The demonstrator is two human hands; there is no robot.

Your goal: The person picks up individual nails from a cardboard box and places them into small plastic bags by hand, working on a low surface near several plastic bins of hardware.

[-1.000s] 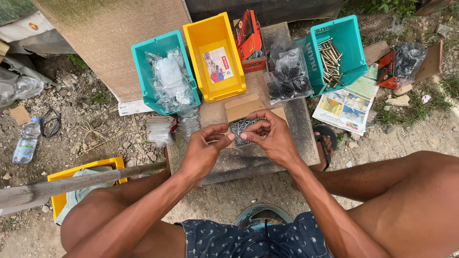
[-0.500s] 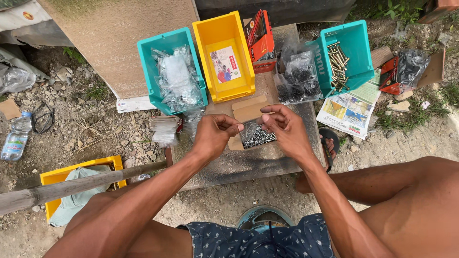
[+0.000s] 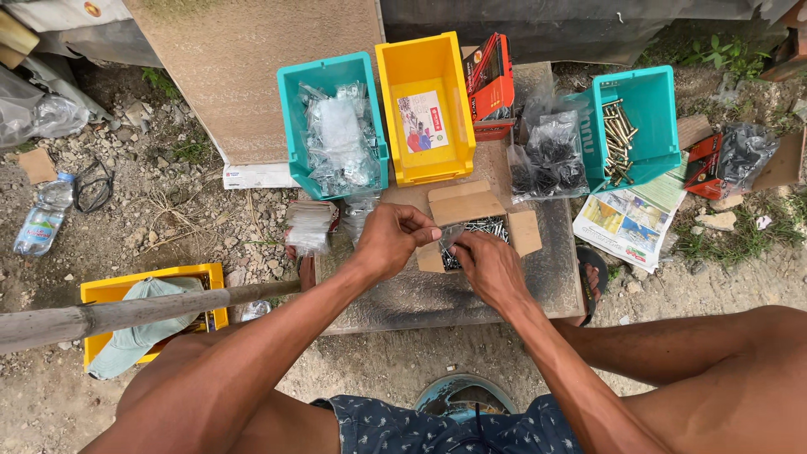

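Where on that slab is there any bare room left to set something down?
The slab is bare along its near edge, below both hands and the open cardboard box of screws. Its far end is crowded: two teal bins, a yellow bin, a bag of dark screws.

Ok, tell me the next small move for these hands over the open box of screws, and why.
Probably pinch out a few screws with the right hand: its fingers already dip into the open cardboard box, while the left hand holds what looks like a small clear bag at the box's edge, close enough to take them.
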